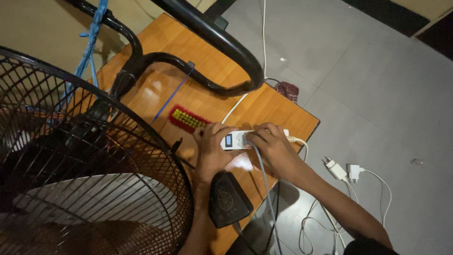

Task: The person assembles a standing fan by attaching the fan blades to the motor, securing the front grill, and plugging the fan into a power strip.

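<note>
White power strip (236, 140) gripped by both hands.

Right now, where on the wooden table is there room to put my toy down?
The wooden table is bare at its far right corner, between the black curved fan base and the table edge. It is crowded nearer: the left hand and right hand hold the white power strip beside the red brush, with the black control box below.

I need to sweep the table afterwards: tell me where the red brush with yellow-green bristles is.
The red brush with yellow-green bristles lies on the orange wooden table, just beyond the left hand, near the black curved fan base.
</note>
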